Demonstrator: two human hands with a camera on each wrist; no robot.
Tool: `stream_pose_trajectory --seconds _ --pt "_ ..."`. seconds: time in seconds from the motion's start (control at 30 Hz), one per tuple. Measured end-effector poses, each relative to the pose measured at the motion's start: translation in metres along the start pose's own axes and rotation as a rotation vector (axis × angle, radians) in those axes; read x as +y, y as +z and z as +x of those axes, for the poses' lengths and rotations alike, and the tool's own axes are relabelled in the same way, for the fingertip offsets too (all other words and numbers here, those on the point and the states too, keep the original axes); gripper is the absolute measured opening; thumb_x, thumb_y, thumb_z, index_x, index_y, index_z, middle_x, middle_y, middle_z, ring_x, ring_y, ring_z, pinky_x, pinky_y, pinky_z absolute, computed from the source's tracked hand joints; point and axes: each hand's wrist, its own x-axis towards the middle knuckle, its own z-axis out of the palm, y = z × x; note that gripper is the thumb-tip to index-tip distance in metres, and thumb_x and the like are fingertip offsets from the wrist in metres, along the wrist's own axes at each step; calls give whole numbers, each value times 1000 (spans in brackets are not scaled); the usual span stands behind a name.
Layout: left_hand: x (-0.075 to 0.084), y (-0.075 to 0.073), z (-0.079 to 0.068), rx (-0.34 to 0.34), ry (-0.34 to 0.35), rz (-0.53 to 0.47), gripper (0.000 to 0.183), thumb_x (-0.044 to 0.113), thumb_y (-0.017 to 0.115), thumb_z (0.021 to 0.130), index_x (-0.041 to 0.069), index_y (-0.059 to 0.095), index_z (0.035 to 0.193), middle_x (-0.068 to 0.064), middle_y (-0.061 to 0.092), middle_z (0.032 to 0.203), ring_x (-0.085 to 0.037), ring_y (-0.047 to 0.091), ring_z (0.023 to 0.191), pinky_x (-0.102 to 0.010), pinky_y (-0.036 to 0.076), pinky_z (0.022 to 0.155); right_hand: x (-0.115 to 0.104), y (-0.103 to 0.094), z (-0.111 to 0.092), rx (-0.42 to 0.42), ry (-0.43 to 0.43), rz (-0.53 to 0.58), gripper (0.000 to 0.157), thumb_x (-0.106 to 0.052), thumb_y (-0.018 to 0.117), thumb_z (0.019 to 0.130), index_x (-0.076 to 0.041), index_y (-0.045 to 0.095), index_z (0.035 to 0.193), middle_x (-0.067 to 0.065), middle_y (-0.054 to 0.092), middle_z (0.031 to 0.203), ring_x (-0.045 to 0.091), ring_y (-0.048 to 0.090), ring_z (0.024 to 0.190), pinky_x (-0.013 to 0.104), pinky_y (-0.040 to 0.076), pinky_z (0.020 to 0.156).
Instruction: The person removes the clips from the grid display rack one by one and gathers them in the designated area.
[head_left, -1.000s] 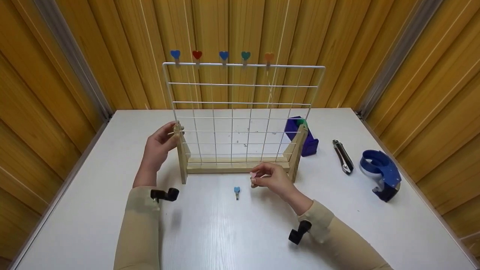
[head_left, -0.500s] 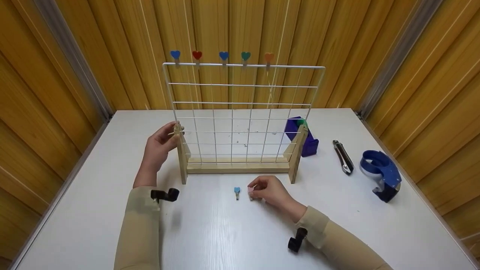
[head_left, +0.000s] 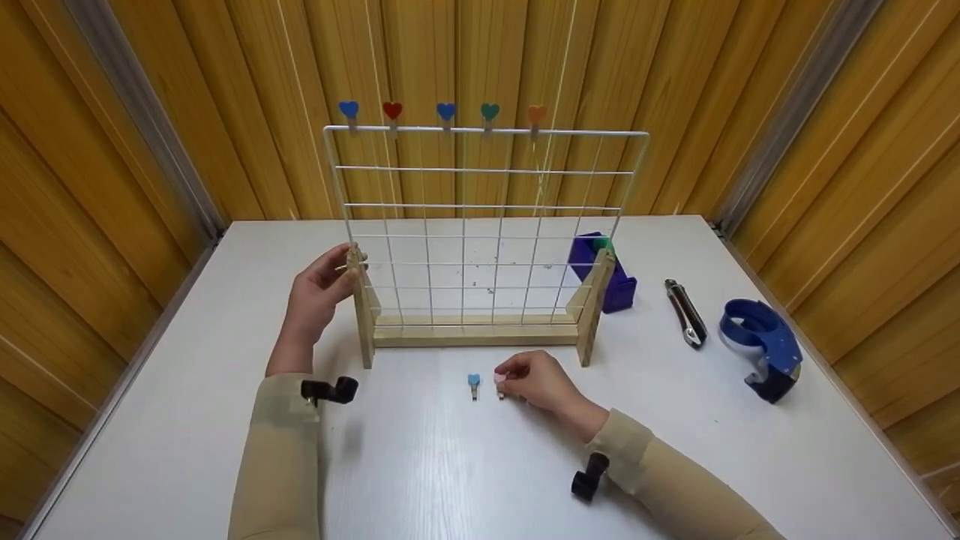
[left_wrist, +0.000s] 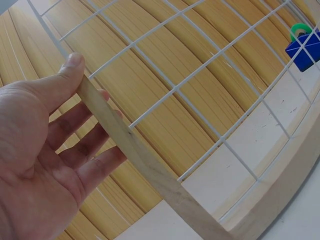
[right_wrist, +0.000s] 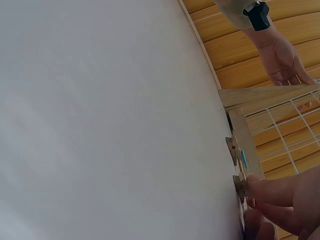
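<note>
A white wire grid (head_left: 463, 235) stands upright in a wooden stand (head_left: 480, 339). My left hand (head_left: 318, 294) grips the top of the stand's left upright, thumb on one side and fingers on the other. Low on the table, in front of the stand, my right hand (head_left: 541, 384) pinches a small wooden clothespin with a pink heart (head_left: 500, 380). Just left of it lies a clothespin with a light blue heart (head_left: 473, 381). Several heart clothespins line the grid's top bar, among them a red one (head_left: 392, 110), a green one (head_left: 490, 112) and an orange one (head_left: 536, 115).
Behind the stand's right upright sits a purple tape dispenser (head_left: 619, 291) with a green roll. Farther right lie a utility knife (head_left: 685, 313) and a blue hand-held tape dispenser (head_left: 772, 351). A wood-patterned wall (head_left: 277, 172) rises behind the white table (head_left: 405, 472).
My right hand has come down toward me with the pink heart clothespin, from near the stand's base bar to beside the light blue one. The left hand stays in place.
</note>
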Motion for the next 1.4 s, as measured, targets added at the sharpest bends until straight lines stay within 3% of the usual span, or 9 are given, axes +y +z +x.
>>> stream_pose_trajectory --seconds 0.2,0.4,0.53,0.67,0.8,1.0,1.2,1.4 --pt "-1 1 1 -8 32 3 55 23 67 101 9 51 151 -12 61 142 -9 64 120 -21 58 96 3 -1 0 2 -25 16 24 -11 81 87 -6 77 110 6 71 90 11 57 74 20 48 59" --pt "0 1 2 -2 35 5 51 25 67 101 14 54 149 -9 62 141 -8 65 120 -22 58 96 4 -6 1 2 13 55 26 -13 81 88 -6 76 112 6 71 90 12 58 74 22 50 61" --pt "0 2 1 0 24 19 50 27 66 101 18 55 149 -8 62 142 -10 64 122 -22 58 97 -1 -14 0 11 60 76 27 -14 79 90 -7 75 115 5 70 92 12 61 69 23 52 58" --pt "2 2 0 0 18 20 50 26 66 101 18 54 149 -9 62 143 -12 64 124 -22 58 98 -13 -28 -2 30 39 95 29 -11 77 91 -3 73 119 8 71 95 12 63 71 23 52 60" --pt "3 1 0 2 14 14 50 26 66 101 17 54 149 -9 62 143 -12 64 124 -21 58 97 -29 -47 -6 57 -11 130 32 -12 76 92 0 71 122 11 72 99 13 64 74 22 52 63" --pt "2 0 0 1 13 26 49 25 65 102 18 54 150 -9 61 144 -17 63 127 -22 57 98 -60 -76 -13 131 -42 174 32 -14 76 92 -5 72 122 9 69 104 16 63 81 21 53 68" --pt "0 0 0 8 -11 26 50 27 65 102 20 54 150 -8 60 144 -21 62 130 -21 57 98 -100 -109 -17 187 -187 216 32 -10 75 93 -3 71 124 8 69 106 16 65 85 19 55 70" --pt "0 1 0 1 -2 10 50 27 66 102 17 54 149 -6 62 141 -14 64 125 -20 58 97 -148 -144 -16 283 -291 228 30 -8 74 94 -4 71 123 5 71 107 15 68 90 20 58 75"
